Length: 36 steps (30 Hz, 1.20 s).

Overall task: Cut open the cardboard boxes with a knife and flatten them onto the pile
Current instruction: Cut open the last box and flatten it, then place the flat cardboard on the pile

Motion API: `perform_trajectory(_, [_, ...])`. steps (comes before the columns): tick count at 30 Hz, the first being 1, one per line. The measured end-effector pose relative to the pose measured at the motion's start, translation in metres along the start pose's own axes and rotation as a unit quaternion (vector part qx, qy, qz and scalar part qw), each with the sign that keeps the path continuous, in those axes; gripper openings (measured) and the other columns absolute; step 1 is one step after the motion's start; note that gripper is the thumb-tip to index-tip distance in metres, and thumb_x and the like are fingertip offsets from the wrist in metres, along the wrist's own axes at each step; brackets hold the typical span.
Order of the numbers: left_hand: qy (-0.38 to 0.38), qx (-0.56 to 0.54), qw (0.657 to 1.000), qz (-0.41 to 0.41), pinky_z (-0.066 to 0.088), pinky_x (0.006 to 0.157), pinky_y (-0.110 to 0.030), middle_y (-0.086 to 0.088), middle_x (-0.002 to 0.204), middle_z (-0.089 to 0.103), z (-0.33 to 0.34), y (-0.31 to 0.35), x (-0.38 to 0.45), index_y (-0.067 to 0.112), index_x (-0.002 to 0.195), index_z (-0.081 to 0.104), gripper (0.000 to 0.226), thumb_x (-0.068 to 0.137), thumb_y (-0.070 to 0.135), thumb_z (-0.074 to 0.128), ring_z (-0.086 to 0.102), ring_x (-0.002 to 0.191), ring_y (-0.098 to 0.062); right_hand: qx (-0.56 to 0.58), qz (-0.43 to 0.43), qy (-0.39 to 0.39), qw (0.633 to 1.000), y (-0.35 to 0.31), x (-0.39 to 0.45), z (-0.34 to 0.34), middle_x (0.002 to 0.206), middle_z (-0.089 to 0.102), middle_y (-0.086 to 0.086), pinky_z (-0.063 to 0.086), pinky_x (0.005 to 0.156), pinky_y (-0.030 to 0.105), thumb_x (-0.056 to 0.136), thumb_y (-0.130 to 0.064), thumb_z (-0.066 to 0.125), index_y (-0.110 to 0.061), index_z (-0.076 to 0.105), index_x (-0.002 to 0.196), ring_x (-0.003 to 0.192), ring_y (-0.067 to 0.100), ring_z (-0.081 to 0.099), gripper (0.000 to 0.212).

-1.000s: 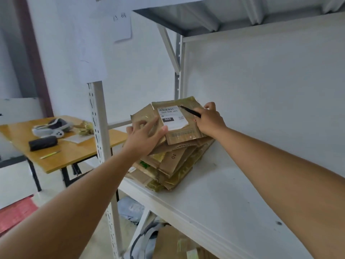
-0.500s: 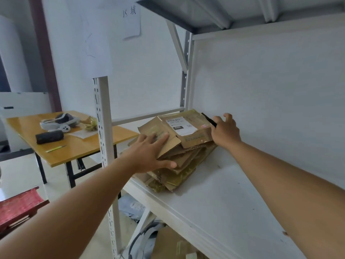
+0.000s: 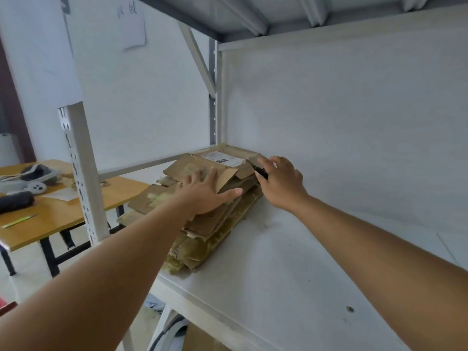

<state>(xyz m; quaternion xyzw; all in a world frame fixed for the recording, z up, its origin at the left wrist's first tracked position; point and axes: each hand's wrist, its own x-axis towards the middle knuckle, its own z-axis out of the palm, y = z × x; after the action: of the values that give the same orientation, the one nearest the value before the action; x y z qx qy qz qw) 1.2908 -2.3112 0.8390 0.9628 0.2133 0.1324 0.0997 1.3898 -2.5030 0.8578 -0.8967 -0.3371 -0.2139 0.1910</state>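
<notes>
Cardboard pile (image 3: 202, 231) lying on shelf (image 3: 291, 274), long axis running away toward the back wall. Left hand (image 3: 205, 193) pressing flat, fingers straight, on the pile's top sheet (image 3: 220, 160). Right hand (image 3: 281, 183) at the pile's far right edge, fingers curling round knife (image 3: 259, 170).

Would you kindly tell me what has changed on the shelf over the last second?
The top flattened brown cardboard box with the white label, tilted up a second ago, now lies flat on the pile of flattened cardboard. The left hand went from holding its edge to pressing flat on it. The right hand keeps its grip on the black knife.
</notes>
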Motion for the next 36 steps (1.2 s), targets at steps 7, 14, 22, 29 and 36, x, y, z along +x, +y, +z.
perform_trajectory(7, [-0.035, 0.026, 0.999, 0.0, -0.004, 0.119, -0.056, -0.007, 0.166, -0.011, 0.017, 0.015, 0.024, 0.043, 0.154, -0.009, 0.13, 0.045, 0.11, 0.014, -0.008, 0.152, -0.035, 0.005, 0.027, -0.036, 0.999, 0.023, -0.006, 0.02, 0.154, 0.027, 0.001, 0.018, 0.114, 0.059, 0.103, -0.043, 0.033, -0.029, 0.029, 0.149, 0.147, 0.026, 0.011, 0.048])
perform_trajectory(14, [-0.061, 0.04, 0.997, -0.003, -0.006, 0.119, -0.055, -0.004, 0.164, -0.021, 0.032, 0.012, 0.029, 0.045, 0.152, -0.016, 0.125, 0.053, 0.105, 0.031, -0.017, 0.151, -0.032, 0.025, 0.063, -0.085, 0.994, 0.037, -0.015, 0.037, 0.162, 0.007, -0.001, 0.004, 0.115, 0.063, 0.103, -0.049, 0.027, -0.032, 0.018, 0.152, 0.15, 0.026, -0.008, 0.052])
perform_trajectory(22, [0.068, 0.022, 0.997, 0.034, 0.003, 0.12, -0.06, -0.007, 0.162, 0.011, 0.006, 0.012, 0.026, 0.042, 0.154, -0.004, 0.115, 0.061, 0.102, 0.026, 0.011, 0.15, -0.035, 0.029, 0.052, -0.086, 0.995, 0.039, -0.03, 0.004, 0.16, 0.017, -0.002, 0.009, 0.114, 0.063, 0.103, -0.047, 0.028, -0.033, 0.021, 0.151, 0.15, 0.025, 0.002, 0.05])
perform_trajectory(29, [0.113, -0.002, 0.991, 0.075, -0.005, 0.12, -0.054, -0.005, 0.167, -0.005, -0.016, 0.048, 0.004, 0.032, 0.151, -0.028, 0.121, 0.068, 0.097, 0.031, -0.006, 0.153, -0.028, 0.019, 0.09, -0.091, 0.992, 0.051, -0.056, -0.049, 0.1, 0.063, 0.0, 0.018, 0.106, 0.059, 0.102, -0.044, 0.027, -0.033, 0.029, 0.143, 0.096, 0.029, 0.054, 0.042])
perform_trajectory(36, [0.12, -0.03, 0.977, 0.173, -0.011, 0.12, -0.051, 0.004, 0.166, -0.015, -0.026, 0.116, -0.04, 0.034, 0.154, -0.021, 0.117, 0.07, 0.096, 0.03, -0.016, 0.151, -0.021, -0.007, 0.13, -0.048, 0.99, 0.073, -0.094, -0.108, 0.094, 0.062, 0.001, 0.017, 0.109, 0.06, 0.102, -0.039, 0.026, -0.029, 0.029, 0.143, 0.089, 0.028, 0.05, 0.042])
